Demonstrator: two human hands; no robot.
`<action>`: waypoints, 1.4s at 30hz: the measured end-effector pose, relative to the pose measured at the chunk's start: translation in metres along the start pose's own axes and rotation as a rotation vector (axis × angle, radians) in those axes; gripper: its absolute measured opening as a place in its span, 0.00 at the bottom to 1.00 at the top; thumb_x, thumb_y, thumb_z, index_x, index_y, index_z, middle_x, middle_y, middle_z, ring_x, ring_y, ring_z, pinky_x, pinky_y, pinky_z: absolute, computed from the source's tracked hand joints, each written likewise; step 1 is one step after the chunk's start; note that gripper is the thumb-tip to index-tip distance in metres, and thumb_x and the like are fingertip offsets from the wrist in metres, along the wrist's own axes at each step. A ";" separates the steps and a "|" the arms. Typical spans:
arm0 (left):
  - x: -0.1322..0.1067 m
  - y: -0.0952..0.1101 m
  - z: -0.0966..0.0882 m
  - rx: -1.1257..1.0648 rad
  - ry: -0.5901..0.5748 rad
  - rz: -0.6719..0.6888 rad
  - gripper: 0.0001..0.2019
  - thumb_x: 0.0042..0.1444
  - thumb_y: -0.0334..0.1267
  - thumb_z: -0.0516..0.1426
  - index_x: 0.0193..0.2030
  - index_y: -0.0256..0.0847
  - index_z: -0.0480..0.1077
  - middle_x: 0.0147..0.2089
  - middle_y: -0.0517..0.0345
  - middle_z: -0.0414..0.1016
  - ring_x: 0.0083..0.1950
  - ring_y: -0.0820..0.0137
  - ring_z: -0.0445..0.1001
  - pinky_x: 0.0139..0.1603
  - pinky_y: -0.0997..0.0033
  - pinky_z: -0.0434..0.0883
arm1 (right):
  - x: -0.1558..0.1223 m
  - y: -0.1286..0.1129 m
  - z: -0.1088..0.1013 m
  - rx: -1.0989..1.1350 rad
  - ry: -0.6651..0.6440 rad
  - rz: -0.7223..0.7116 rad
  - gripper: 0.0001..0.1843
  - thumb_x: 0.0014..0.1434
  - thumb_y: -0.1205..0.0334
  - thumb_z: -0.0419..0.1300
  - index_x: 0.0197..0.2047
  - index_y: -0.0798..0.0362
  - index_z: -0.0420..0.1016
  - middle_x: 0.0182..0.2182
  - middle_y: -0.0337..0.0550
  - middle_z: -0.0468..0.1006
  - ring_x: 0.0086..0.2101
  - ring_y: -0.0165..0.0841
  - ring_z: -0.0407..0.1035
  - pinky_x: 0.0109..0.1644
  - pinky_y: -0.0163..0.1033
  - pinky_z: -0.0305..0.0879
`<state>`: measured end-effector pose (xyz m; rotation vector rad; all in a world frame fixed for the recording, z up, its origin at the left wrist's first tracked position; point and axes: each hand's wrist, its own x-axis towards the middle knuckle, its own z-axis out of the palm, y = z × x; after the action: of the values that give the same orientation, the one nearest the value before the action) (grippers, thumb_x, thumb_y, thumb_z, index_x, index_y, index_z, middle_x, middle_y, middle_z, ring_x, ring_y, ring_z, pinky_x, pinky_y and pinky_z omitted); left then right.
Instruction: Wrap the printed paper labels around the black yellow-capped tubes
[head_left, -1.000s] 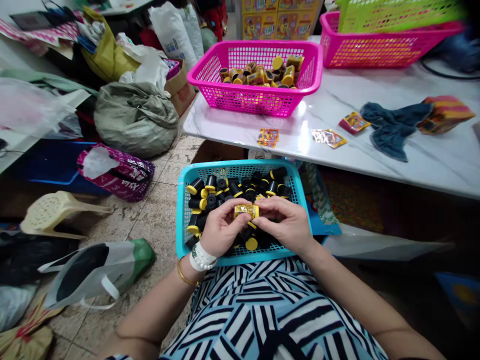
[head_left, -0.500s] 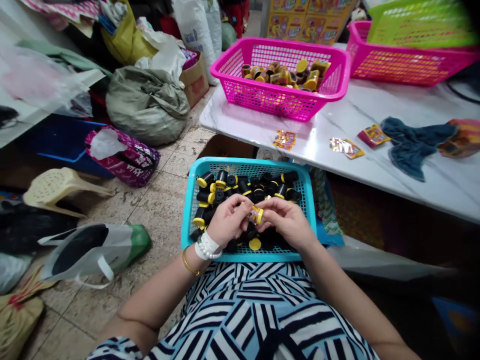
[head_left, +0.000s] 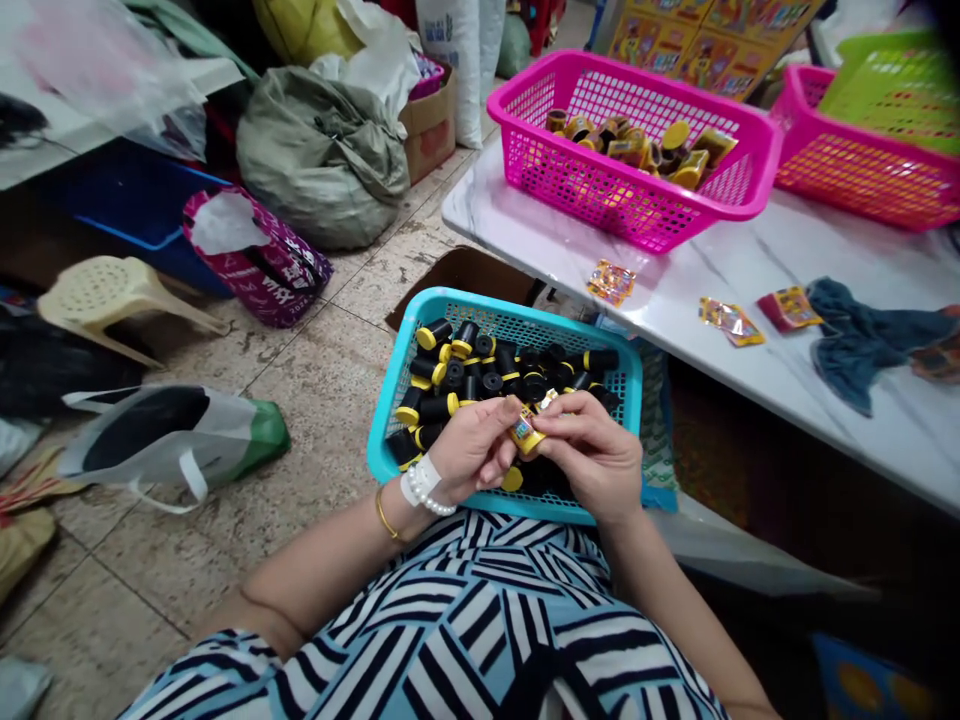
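Above a turquoise basket (head_left: 381, 415), both hands meet on a small canister with a yellow printed label (head_left: 526, 432). My left hand (head_left: 469, 445) is closed around its left side, thumb on top. The fingers of my right hand (head_left: 600, 455) are pinched at its right side. A small pale, shiny scrap (head_left: 549, 398) shows by the right fingers; whether it is part of the label I cannot tell. Below the hands, the basket holds many black canisters (head_left: 435, 408) with yellow lids, lying at all angles.
On the marbled table (head_left: 495, 215) are a pink basket (head_left: 645, 225) of labelled canisters, label sheets (head_left: 611, 282), more labels (head_left: 731, 320) and a dark blue cloth (head_left: 851, 340). A plastic stool (head_left: 105, 290) and bags (head_left: 259, 255) stand on the floor at left.
The camera view has shifted, so the table and pink basket appear farther right. The canister has been turned between the fingers, and the right fingers now lie over its label.
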<state>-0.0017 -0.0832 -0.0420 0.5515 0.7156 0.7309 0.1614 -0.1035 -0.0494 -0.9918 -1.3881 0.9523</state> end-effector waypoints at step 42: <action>-0.023 0.007 -0.016 -0.095 0.124 0.044 0.21 0.52 0.48 0.65 0.46 0.37 0.69 0.22 0.66 0.69 0.14 0.84 0.54 0.13 0.84 0.50 | 0.207 -0.047 -0.062 -0.766 0.266 -0.490 0.21 0.60 0.62 0.63 0.57 0.48 0.74 0.49 0.49 0.77 0.41 0.36 0.75 0.43 0.43 0.76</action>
<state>-0.0289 -0.0929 -0.0383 0.4389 0.7813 0.8412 0.2168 0.0781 0.0643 -1.1864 -1.6840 -0.1050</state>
